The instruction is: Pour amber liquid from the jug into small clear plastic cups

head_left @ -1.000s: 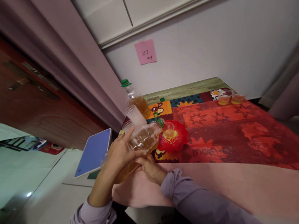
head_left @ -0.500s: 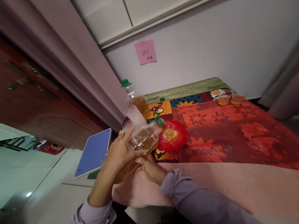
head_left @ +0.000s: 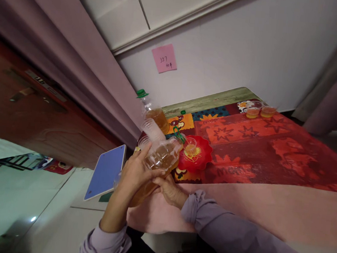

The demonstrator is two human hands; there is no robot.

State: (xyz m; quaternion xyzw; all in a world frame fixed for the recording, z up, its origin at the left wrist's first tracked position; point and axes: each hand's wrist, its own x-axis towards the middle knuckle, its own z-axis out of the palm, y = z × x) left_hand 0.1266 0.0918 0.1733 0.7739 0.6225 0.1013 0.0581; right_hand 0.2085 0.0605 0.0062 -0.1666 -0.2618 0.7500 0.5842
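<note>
A large clear plastic bottle point(head_left: 165, 155) of amber liquid is tilted, its green-ringed mouth at a small clear plastic cup point(head_left: 191, 146). Some amber liquid shows in that cup, which stands in a red scalloped dish point(head_left: 203, 161). My left hand point(head_left: 136, 171) is closed round the bottle's near upper side. From below and to the right, my right hand point(head_left: 170, 190) grips the same bottle; some of its fingers are hidden. Just beyond the bottle lies a stack of clear plastic cups point(head_left: 153, 130).
A second bottle point(head_left: 157, 117) with a green cap stands behind the cups. A loose green cap point(head_left: 183, 112) lies near the wall. Two cups with amber liquid point(head_left: 252, 110) stand at the table's far right. A blue board point(head_left: 106, 172) is left of my hands.
</note>
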